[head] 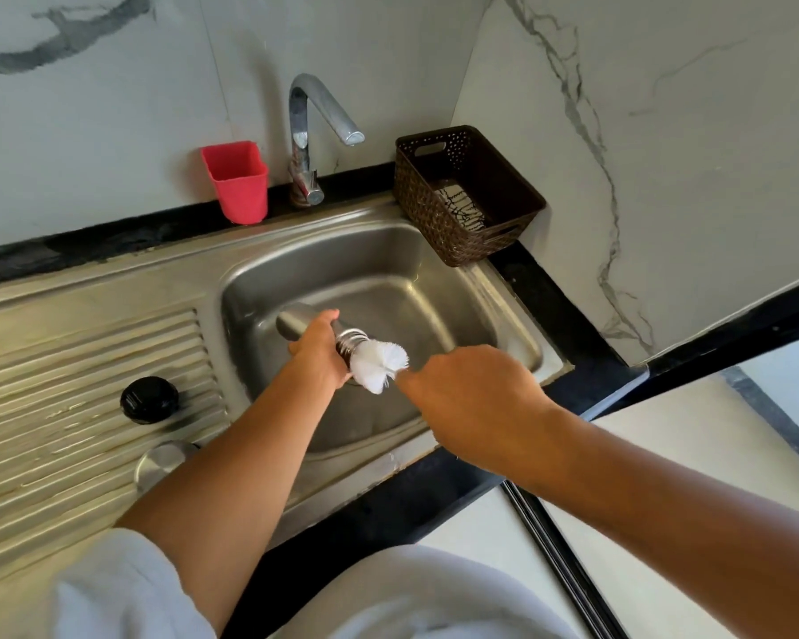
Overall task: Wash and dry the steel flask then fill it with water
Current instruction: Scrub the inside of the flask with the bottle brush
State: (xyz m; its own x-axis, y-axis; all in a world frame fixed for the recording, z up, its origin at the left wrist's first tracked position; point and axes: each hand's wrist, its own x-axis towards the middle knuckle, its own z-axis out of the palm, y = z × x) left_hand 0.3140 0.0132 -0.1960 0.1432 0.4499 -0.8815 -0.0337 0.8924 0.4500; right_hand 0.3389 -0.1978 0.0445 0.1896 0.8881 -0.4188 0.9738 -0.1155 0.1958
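Grip-wise, the left hand [318, 345] is wrapped round the steel flask [296, 321] just behind its threaded neck, holding it on its side above the sink [379, 251]. The right hand [471, 398] is closed on the bottle brush [379, 362] (handle's hidden under the fist), with the white bristles right at the flask's mouth. I'd guess it's rigid, not fragile, but smooth steel gets slippery once soapy, so the body near the neck seems the sensible hold. A black cap [149, 399] sits left of the sink.
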